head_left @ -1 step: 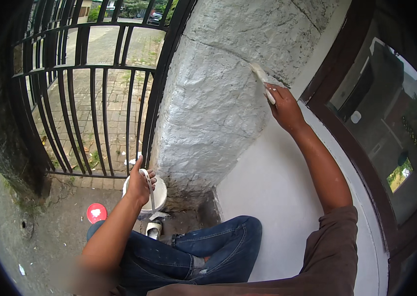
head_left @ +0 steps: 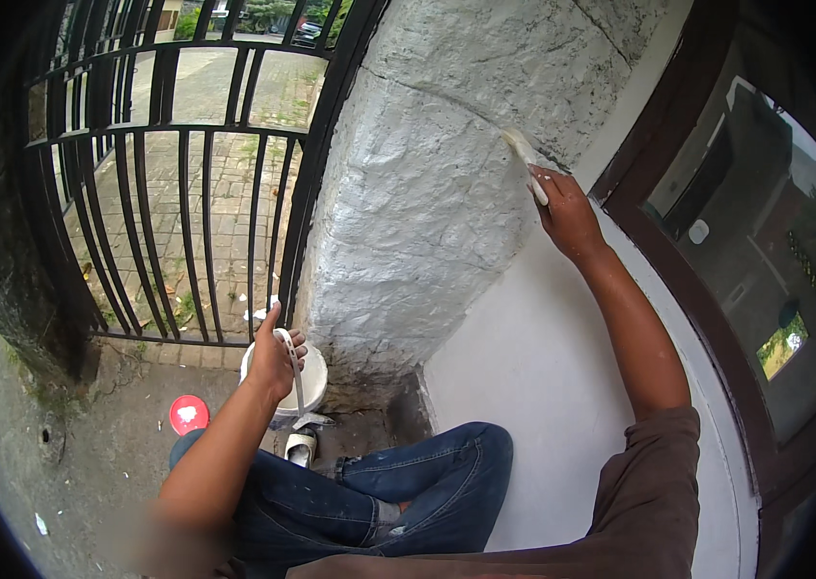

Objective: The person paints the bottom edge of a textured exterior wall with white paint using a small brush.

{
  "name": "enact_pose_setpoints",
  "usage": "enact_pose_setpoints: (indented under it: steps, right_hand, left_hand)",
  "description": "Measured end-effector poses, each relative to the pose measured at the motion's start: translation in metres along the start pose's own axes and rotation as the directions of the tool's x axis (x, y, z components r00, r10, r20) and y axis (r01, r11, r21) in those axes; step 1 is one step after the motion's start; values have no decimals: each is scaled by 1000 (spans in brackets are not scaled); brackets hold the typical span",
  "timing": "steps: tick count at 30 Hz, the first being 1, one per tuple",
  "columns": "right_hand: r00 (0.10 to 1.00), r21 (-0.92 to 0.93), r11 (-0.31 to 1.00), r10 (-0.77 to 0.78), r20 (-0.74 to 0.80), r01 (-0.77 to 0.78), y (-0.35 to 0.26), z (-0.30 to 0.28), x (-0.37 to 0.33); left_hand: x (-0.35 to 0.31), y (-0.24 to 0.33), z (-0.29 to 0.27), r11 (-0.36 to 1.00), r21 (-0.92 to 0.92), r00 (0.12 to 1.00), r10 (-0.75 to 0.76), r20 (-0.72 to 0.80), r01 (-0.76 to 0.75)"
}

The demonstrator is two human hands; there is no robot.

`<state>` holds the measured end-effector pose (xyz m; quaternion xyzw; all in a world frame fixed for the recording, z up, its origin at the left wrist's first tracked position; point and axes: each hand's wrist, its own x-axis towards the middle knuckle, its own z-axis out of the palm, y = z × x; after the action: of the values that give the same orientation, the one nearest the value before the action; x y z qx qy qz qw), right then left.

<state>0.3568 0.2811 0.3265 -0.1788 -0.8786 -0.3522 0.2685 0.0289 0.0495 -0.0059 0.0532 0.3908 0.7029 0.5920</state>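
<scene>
My right hand (head_left: 567,207) is closed around the pale handle of a paintbrush (head_left: 524,152). The brush's bristles touch the rough wall (head_left: 417,203), just below a crack. White paint covers the wall's lower part, while the stretch above the crack looks greyer. Low on the left, my left hand (head_left: 275,359) has its thumb pointing up and its fingers curled at the white strap handle (head_left: 293,372) of a bucket (head_left: 319,384). Pale paint shows inside the bucket; my hand hides part of it. White specks dot the fingers of my right hand.
A black barred gate (head_left: 197,222) stands left of the wall. On the concrete ground lie a red lid (head_left: 189,415) with a white patch and a pale sandal (head_left: 301,447). A smooth white wall (head_left: 514,357) and a brown-framed window (head_left: 688,241) are at the right.
My right hand and the brush have shifted slightly right and down along the wall. My left hand and the bucket look the same.
</scene>
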Motion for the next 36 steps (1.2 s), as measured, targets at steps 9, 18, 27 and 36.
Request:
enact_pose_setpoints:
  steps: [9,18,27,36]
  right_hand:
    - [957,-104,978,198,211,-180,2,-8,-3]
    - [985,107,981,-156,-80,164,-78,-5,47]
    - [999,43,999,8,35,-9,-46,-9,17]
    - [999,35,999,22,40,-23,-58,-9,20]
  left_hand:
    - [-1,-1,3,999,46,999,-5,-40,6]
    - [0,-3,-8,1000,5,1000,-8,6,8]
    - [-7,5,3,1000,23,1000,-2,30,2]
    - [-4,2,3,1000,-1,1000,-4,-19,4]
